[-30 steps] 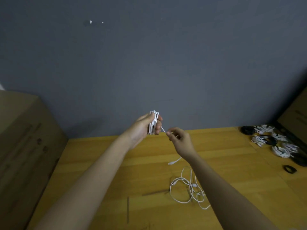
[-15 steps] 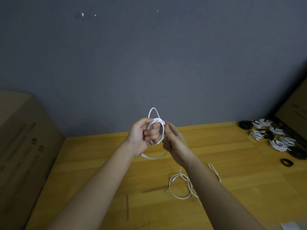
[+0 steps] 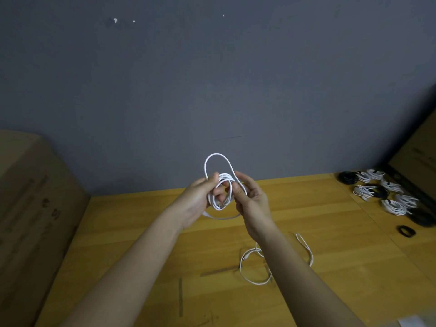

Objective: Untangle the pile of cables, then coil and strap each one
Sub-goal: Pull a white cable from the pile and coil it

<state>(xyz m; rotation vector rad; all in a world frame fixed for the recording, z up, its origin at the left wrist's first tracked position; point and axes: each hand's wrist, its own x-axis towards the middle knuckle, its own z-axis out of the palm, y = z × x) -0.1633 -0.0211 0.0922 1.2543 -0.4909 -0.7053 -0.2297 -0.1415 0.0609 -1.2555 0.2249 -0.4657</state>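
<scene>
A white cable coil [image 3: 221,193] is held in the air above the far edge of the wooden worktop [image 3: 146,232], in front of the grey wall [image 3: 212,79]. The coil is gripped by the left hand [image 3: 200,199], whose fingers [image 3: 218,191] are curled through the loops with the thumb pressed on top. One larger loop [image 3: 215,159] is seen rising above the coil, and a loose strand [image 3: 224,217] hangs below it. The right hand [image 3: 251,199] is placed just beside the coil, its thumb and fingers bent around the coil's right side and touching it. A loose white cable [image 3: 257,267] is laid on the worktop nearer the viewer than the coil, partly hidden by the right forearm. Bundled white and black cables [image 3: 387,197] are gathered far to the right of the coil, and a cardboard box [image 3: 30,208] stands far to its left.
</scene>
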